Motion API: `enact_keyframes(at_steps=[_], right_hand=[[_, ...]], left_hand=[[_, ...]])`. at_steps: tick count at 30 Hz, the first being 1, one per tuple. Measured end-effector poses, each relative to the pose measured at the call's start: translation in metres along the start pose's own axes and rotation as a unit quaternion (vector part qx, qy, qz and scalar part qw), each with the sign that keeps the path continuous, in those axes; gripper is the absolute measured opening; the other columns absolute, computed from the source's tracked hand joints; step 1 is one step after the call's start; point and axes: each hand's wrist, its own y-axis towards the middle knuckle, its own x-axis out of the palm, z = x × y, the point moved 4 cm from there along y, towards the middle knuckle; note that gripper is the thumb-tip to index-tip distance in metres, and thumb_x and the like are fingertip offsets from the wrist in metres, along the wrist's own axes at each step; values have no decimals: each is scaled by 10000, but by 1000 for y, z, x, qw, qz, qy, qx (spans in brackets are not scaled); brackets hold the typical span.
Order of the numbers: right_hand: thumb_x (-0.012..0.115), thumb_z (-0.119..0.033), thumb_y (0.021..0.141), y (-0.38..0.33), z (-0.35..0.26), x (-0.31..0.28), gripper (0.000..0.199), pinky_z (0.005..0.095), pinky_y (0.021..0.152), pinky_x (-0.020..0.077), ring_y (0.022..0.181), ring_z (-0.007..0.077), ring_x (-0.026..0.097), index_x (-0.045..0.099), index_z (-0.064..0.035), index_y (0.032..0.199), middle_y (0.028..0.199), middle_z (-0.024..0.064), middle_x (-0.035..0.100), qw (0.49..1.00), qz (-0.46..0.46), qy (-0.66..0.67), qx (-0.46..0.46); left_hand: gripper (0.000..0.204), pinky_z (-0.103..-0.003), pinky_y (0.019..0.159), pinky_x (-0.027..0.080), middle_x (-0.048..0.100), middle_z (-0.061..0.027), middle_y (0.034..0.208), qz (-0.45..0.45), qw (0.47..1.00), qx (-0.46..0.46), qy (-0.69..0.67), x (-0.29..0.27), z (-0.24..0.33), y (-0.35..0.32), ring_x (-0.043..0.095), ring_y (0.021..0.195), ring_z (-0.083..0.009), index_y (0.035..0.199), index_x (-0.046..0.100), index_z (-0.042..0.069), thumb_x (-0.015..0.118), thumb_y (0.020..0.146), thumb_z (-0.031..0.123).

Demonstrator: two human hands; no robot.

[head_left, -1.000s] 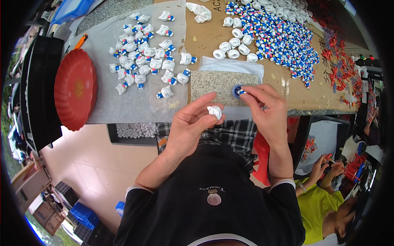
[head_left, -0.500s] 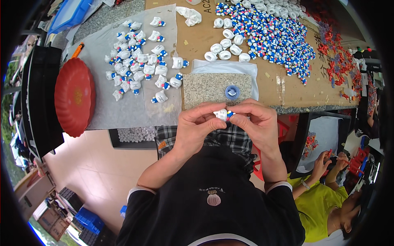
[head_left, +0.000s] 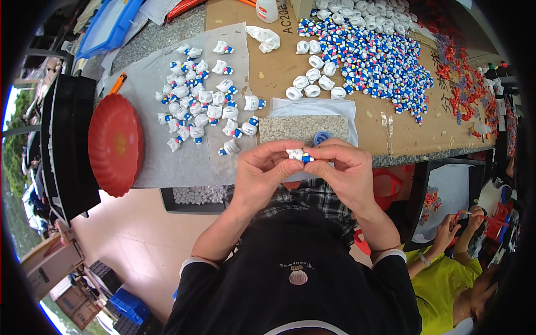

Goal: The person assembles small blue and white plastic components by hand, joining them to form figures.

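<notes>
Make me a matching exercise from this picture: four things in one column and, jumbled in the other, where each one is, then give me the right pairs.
Things:
1. Red scalloped dish
2. Small round blue pot
3. Small white-headed, blue-bodied figurine
4. Crumpled white wad

Places:
A. Held in the fingertips of the left hand and right hand
B. On the flat brown cardboard
C. Far left, near the slim orange tool
D. On the speckled stone slab

Pairs: 1-C, 2-D, 3-A, 4-B
</notes>
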Motion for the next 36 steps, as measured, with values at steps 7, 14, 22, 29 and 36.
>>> enact_keyframes(at_steps=[7,14,22,29,36], right_hand=[[684,-61,739,30,-15,-38,244,269,580,470,649,116,567,660,-3,975,836,94,623,961,91,-254,-62],[639,-32,775,47,-7,-92,145,283,633,453,678,195,571,668,-17,916,810,79,625,851,214,-457,-149],[633,-39,705,71,-3,-84,141,340,661,461,820,218,540,645,-58,845,830,41,525,779,66,-569,-254],[645,-49,700,66,-1,-90,192,340,674,459,821,233,540,627,-46,891,815,53,535,772,51,-580,-254],[649,-49,783,38,-11,-89,198,249,622,436,693,126,548,642,-35,980,818,40,609,950,68,-282,-118]], left_hand=[[262,-282,664,457,629,-89,921,185,799,182,543,-38,65,39,563,758,-176,983,636,34,703,730,50],[196,-407,861,345,621,-78,950,157,621,317,699,-37,74,69,483,989,-262,897,669,57,701,715,125],[214,-377,799,288,622,-37,825,-33,689,236,685,11,48,91,524,897,-209,921,647,93,701,724,158],[229,-318,782,386,622,-62,907,-26,758,223,613,12,49,89,588,815,-149,991,618,53,672,781,127],[261,-216,656,433,589,-45,928,7,985,47,168,-5,41,43,586,780,-111,1101,521,2,600,866,84]])
